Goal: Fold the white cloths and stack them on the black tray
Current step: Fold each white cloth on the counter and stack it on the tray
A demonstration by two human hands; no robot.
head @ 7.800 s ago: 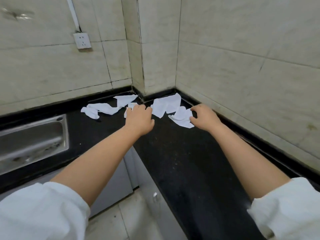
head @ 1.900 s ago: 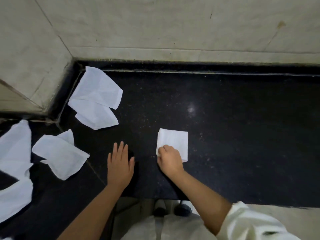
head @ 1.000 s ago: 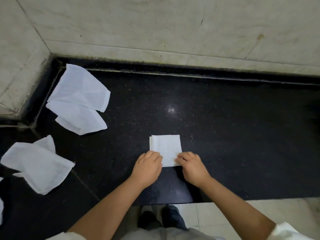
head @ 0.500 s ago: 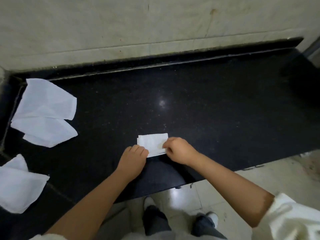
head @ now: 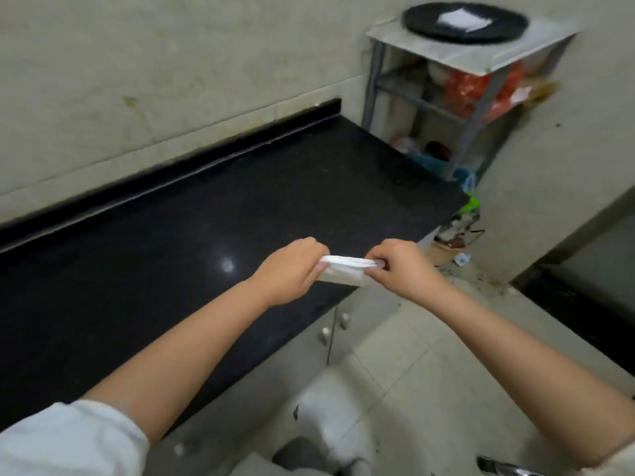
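From the head view, a folded white cloth forms a small, thick, flattened pad of several layers, held in the air above the front edge of the black tabletop. The left hand pinches its left end and the right hand pinches its right end, both closed on it. The tabletop is dark, glossy stone with a light glare spot, backed by pale tiled wall. To the far right, a round black tray rests on a metal shelf, carrying a white stack. Cluttered lower racks and a pale tiled floor lie beneath.
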